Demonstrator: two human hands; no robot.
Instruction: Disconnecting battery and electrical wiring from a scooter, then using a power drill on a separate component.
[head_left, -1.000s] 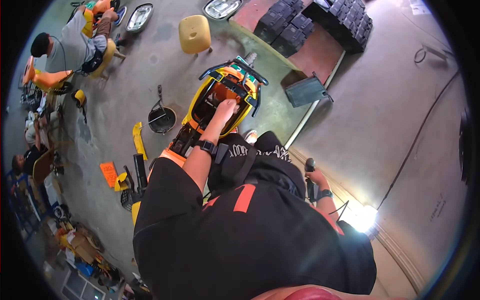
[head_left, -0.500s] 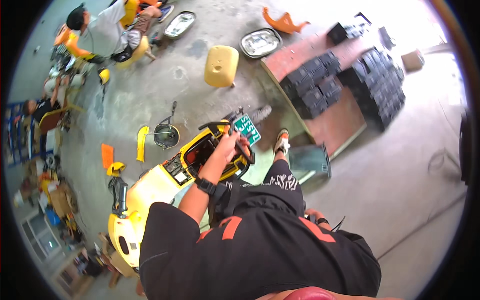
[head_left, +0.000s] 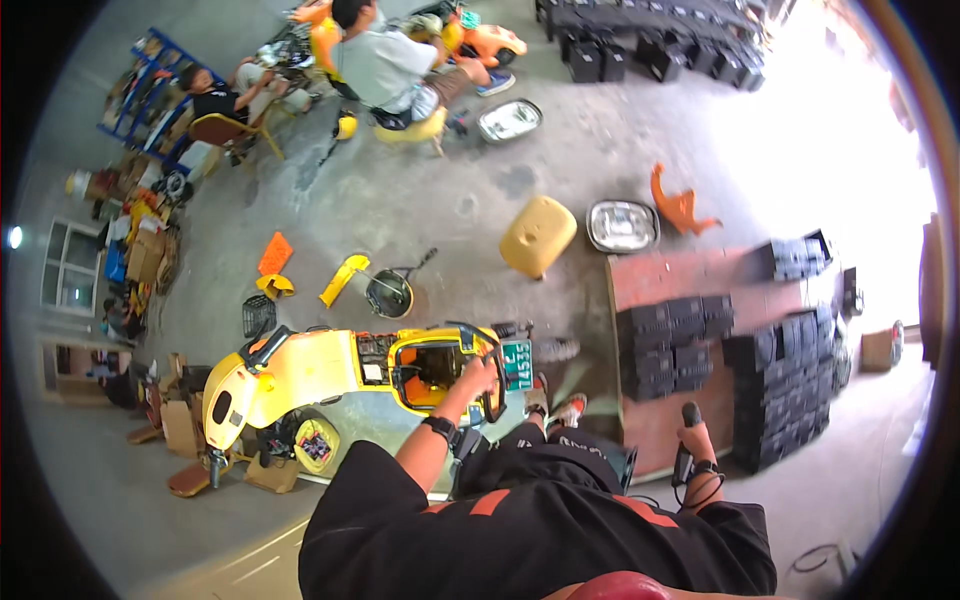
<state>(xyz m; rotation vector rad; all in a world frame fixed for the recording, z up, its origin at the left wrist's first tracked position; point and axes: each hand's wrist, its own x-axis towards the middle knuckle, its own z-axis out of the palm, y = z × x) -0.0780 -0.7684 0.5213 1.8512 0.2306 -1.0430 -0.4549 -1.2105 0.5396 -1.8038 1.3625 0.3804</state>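
A yellow electric scooter (head_left: 310, 362) stands in front of me on the left, its seat off and the compartment under it showing. My left hand (head_left: 478, 378) is closed around the black grab rail (head_left: 494, 385) at the scooter's rear, beside a green number plate (head_left: 519, 366). Out to the right, my right hand (head_left: 695, 440) is wrapped round a black handheld tool (head_left: 690, 413) with a rounded end; its exact kind is unclear. A dark strap or cord hangs at that wrist.
Black battery cases (head_left: 670, 340) sit in stacks on a red platform (head_left: 640, 275). A yellow seat (head_left: 538, 237), a metal tray (head_left: 622, 226), an orange panel (head_left: 680, 203) and a helmet (head_left: 389, 293) lie on the floor. Two people sit at the back left.
The view has turned, so the scooter lies more level across it. My right hand has moved out from beside my hip to the right, the black tool now showing. My left hand stays on the rail.
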